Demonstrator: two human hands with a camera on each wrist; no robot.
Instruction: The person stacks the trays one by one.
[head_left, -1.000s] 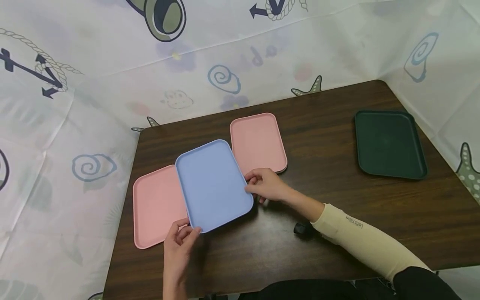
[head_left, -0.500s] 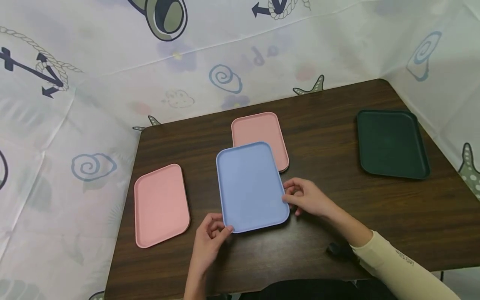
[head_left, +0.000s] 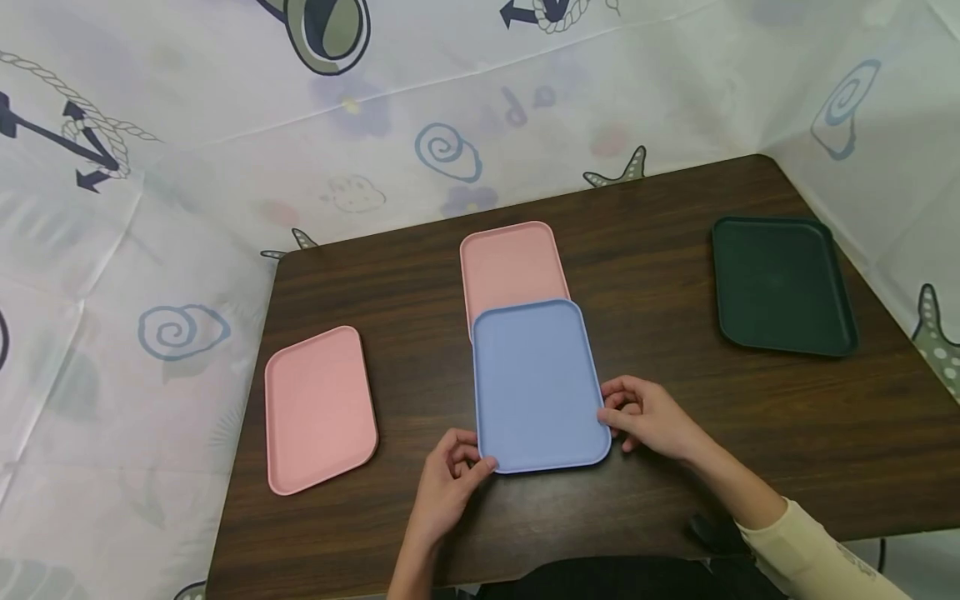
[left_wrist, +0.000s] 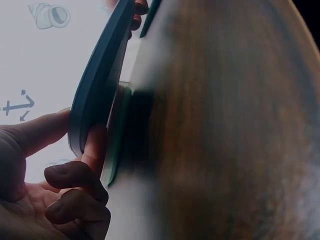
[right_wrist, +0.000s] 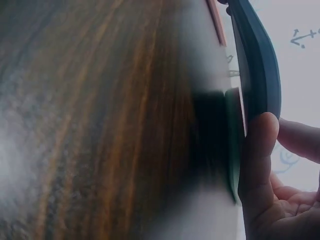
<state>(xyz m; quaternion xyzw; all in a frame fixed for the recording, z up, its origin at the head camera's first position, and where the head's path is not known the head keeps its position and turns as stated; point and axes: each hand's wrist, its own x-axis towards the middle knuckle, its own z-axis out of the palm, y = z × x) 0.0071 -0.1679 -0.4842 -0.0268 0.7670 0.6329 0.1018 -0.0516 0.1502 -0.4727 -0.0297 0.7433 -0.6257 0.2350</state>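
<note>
The left hand (head_left: 447,482) pinches the near left corner of the light-blue tray (head_left: 538,387), and the right hand (head_left: 651,418) pinches its right edge near the other front corner. The step in hand looks like a two-handed carry; the next move seems to call for both hands acting together, with the tray level. Seen from above, it overlaps the near part of the middle pink tray (head_left: 513,262); the left pink tray (head_left: 321,410) and, well to the right, a dark green tray (head_left: 783,287) lie on the wood-grain table (head_left: 637,275). Both wrist views reveal what the head view hides: a gap under the light-blue tray's near end, and a green rim (right_wrist: 233,145) below the middle pink tray; whether the far end touches, I cannot tell
</note>
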